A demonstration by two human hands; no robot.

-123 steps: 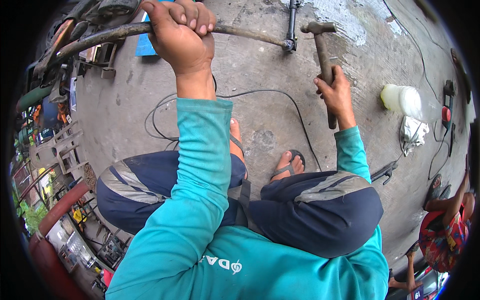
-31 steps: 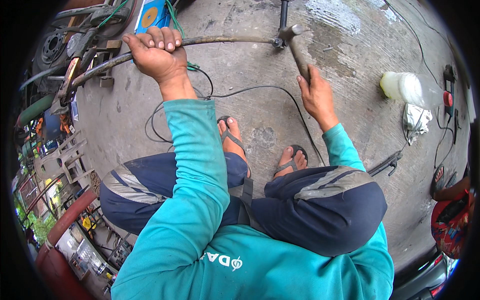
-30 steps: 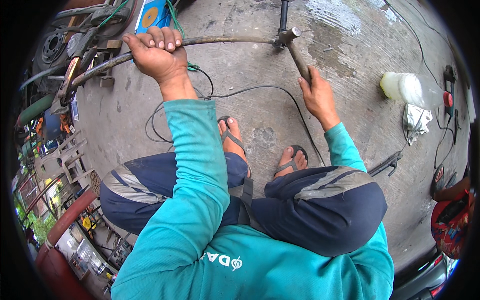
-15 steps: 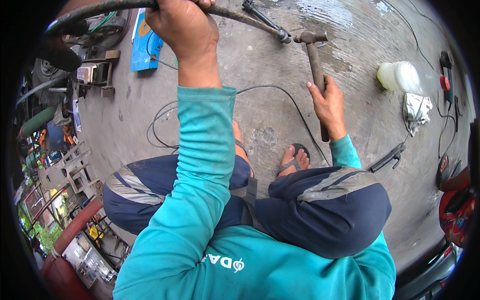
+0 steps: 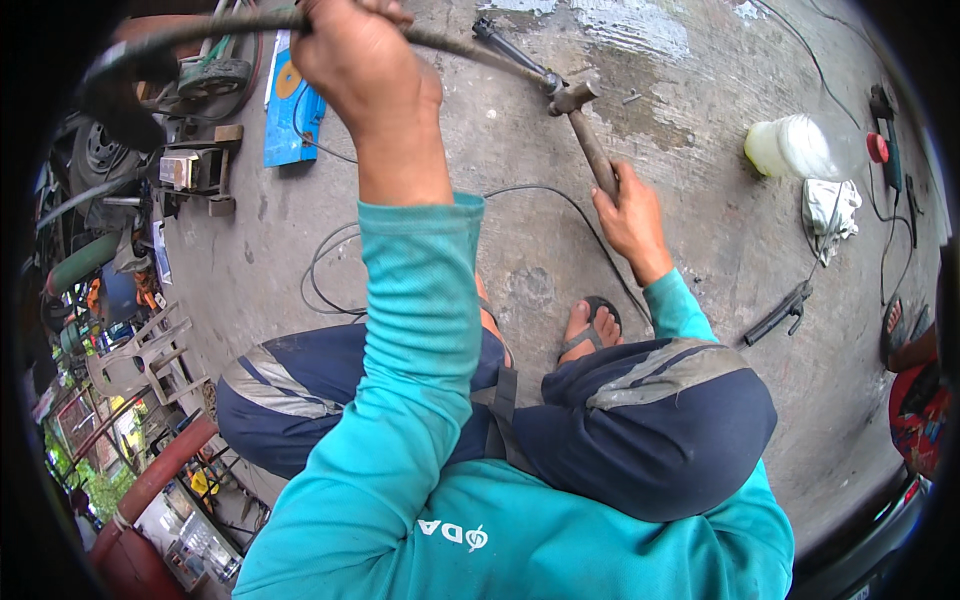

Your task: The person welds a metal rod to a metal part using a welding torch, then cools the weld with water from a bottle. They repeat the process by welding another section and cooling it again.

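Note:
My left hand (image 5: 375, 75) is raised at the top of the view, wrapped round a dark, curved metal bar (image 5: 470, 50). The bar bends away to the left edge, and its right end comes down toward the floor. In my right hand (image 5: 636, 222) is a hammer (image 5: 592, 150), gripped by its handle. The hammer's head lies at the bar's right end and seems to touch it, though overlap makes contact hard to judge. A dark rod-like tool (image 5: 512, 50) runs along the floor behind that end and partly hides there.
A cable (image 5: 560, 200) loops over the concrete floor. A blue board (image 5: 290, 120) lies left. To the right are a plastic jug (image 5: 790, 147), a white cloth (image 5: 830, 208), a welding electrode holder (image 5: 778, 314) and a green angle grinder (image 5: 889, 150). Another person's foot (image 5: 893, 318) shows at right.
The hammer has swung left, its head now at the bar's end, and my right hand moved left with it. The bar's right end shifted slightly left and down.

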